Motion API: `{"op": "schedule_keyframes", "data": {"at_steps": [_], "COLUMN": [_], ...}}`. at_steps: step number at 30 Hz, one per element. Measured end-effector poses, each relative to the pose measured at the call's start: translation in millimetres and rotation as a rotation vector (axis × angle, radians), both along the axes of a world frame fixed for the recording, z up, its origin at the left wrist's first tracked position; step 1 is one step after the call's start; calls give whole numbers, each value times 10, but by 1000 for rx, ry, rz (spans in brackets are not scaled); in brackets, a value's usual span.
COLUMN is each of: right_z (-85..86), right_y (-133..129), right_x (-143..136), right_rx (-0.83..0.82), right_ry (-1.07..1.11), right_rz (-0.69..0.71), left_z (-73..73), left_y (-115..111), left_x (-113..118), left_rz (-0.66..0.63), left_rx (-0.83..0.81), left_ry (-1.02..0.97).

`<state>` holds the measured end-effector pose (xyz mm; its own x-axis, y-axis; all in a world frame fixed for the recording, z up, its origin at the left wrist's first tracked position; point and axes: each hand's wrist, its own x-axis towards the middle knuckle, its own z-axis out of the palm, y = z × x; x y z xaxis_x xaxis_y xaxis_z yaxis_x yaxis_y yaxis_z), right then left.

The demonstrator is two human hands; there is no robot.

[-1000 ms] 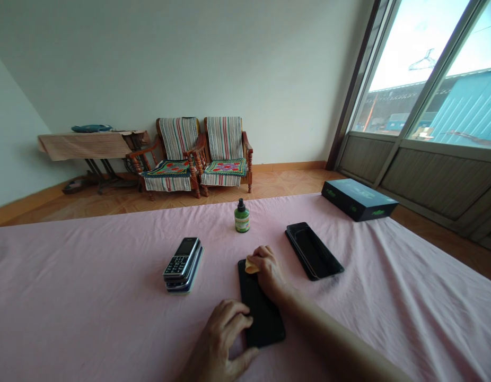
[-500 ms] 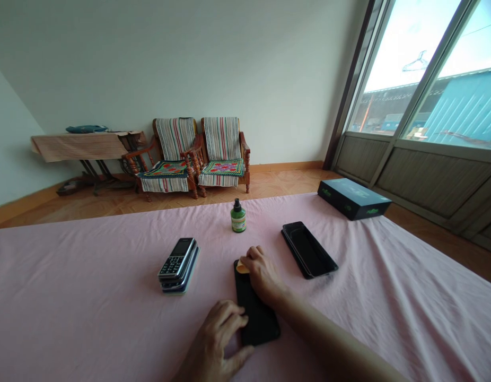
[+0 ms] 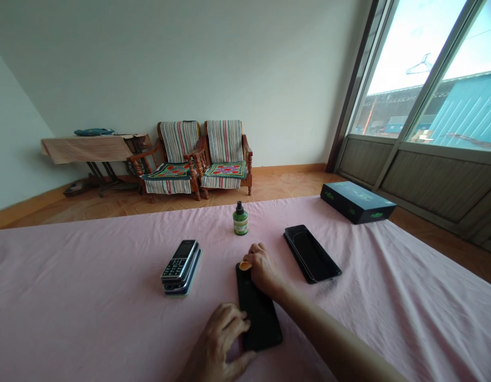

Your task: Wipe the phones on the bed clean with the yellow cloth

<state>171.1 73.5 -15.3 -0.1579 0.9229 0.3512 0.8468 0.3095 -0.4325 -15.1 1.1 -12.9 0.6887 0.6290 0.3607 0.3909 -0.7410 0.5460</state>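
Observation:
A black phone point(image 3: 261, 318) lies flat on the pink cloth in front of me. My right hand point(image 3: 264, 269) is closed on a small orange-yellow pad point(image 3: 245, 265), which rests at the phone's far end. My left hand point(image 3: 225, 339) has its fingers apart, with the fingertips against the phone's left edge and the thumb by its near end. To the left sits a stack of phones, a keypad phone point(image 3: 181, 261) on top. Right of my hands lie some dark phones point(image 3: 311, 253), overlapping. A green bottle with a black cap point(image 3: 240, 220) stands upright beyond my right hand.
The pink cloth point(image 3: 90, 276) covers the surface. A black box point(image 3: 357, 201) lies at its far right corner. Beyond the far edge are two wooden chairs point(image 3: 225, 154) and a covered table point(image 3: 86, 148); windows are on the right.
The view has shifted slightly, so everything appears a little to the right and lower. The orange-yellow pad shows at a slightly different angle in my right hand. My left hand stays at the phone's edge.

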Motion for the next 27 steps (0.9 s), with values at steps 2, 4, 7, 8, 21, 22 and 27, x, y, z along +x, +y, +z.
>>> {"op": "schedule_keyframes", "data": {"at_steps": [2, 4, 7, 8, 21, 22, 27], "right_z": [3, 3, -1, -3, -76, -84, -72], "right_y": [22, 41, 48, 41, -507, -596, -631], "right_x": [5, -39, -91, -83, 173, 159, 125], "right_rx": [-3, -4, -3, -2, -10, -15, -21], "right_ry": [11, 19, 30, 35, 100, 98, 75], "right_rz": [3, 36, 92, 94, -168, -165, -204], "left_z": [-3, -16, -35, -37, -19, -13, 11], "left_y": [0, 0, 4, 5, -33, -35, -36], "left_x": [5, 6, -2, -6, 19, 22, 32], "left_rz": [0, 4, 12, 9, 23, 24, 17], "left_rx": [-17, -21, -15, -10, 31, 26, 18], "left_ry": [7, 5, -1, -2, -41, -39, -20]}}
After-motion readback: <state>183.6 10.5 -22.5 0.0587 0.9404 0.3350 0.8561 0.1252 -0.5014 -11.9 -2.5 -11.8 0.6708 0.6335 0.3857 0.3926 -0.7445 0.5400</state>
